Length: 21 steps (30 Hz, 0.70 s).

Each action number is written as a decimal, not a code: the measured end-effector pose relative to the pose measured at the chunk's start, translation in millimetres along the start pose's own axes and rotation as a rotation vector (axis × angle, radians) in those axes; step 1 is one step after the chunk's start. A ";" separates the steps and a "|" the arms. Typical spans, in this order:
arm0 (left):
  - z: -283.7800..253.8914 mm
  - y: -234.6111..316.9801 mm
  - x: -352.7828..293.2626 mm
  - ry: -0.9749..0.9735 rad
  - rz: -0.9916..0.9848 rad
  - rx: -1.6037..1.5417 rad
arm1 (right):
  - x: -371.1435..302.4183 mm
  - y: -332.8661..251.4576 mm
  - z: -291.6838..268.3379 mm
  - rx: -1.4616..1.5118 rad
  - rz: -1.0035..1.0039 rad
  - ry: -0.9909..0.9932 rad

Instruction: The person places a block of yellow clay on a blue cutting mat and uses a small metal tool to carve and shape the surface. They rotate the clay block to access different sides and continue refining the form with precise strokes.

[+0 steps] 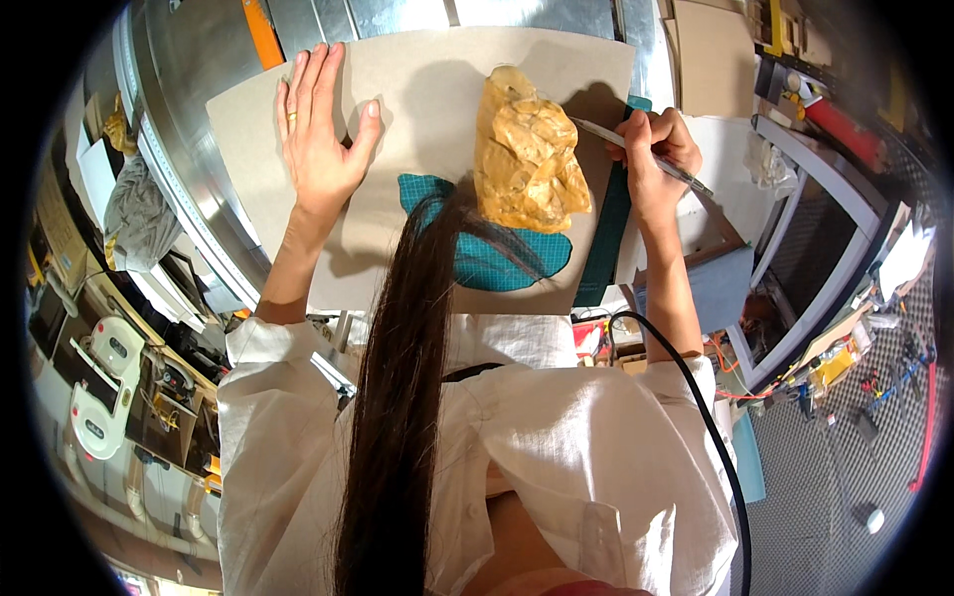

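Observation:
My left hand (323,144) lies flat and open on a large grey-beige cardboard sheet (417,89), fingers stretched toward its far edge. In my right hand (656,164), at the sheet's right side, a slim silver pen-like tool (696,183) is pinched, its tip pointing left toward a crumpled, glossy yellow-brown piece (532,154). That piece is on or above the sheet; I cannot tell which. Teal gridded surface (512,263) shows within the sheet, apparently a cutting mat seen through an opening. More of the cutting mat (608,233) sticks out along the right edge.
My long dark hair (402,397) hangs over the near part of the sheet. A metal surface (397,18) with an orange strip (262,35) lies beyond. A black cable (701,382) curves past my right arm. At the right stands a grey-framed box (810,243).

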<state>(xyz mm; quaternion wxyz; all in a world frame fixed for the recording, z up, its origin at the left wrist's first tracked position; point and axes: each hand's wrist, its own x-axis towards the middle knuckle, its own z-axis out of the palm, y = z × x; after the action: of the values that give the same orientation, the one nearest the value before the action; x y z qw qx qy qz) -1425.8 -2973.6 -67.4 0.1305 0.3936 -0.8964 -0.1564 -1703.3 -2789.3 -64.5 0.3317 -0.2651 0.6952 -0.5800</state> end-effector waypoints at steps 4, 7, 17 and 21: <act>-1.4 2.1 1.1 -0.004 0.006 0.001 | 0.6 -1.3 0.9 -0.035 -0.007 -0.009; -0.5 1.3 0.5 0.001 0.010 0.006 | 0.8 -1.8 0.2 -0.043 -0.022 -0.018; -0.6 0.3 -0.6 -0.001 0.016 0.009 | 0.0 -0.1 -0.5 -0.031 0.017 -0.003; -0.3 1.0 0.3 -0.002 0.011 0.005 | -0.2 1.5 -1.8 -0.021 0.008 -0.006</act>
<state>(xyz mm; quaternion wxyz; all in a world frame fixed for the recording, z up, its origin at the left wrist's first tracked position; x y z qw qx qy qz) -1426.6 -2973.2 -66.7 0.1294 0.3886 -0.8992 -0.1540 -1704.5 -2787.7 -65.8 0.3331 -0.2674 0.7013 -0.5707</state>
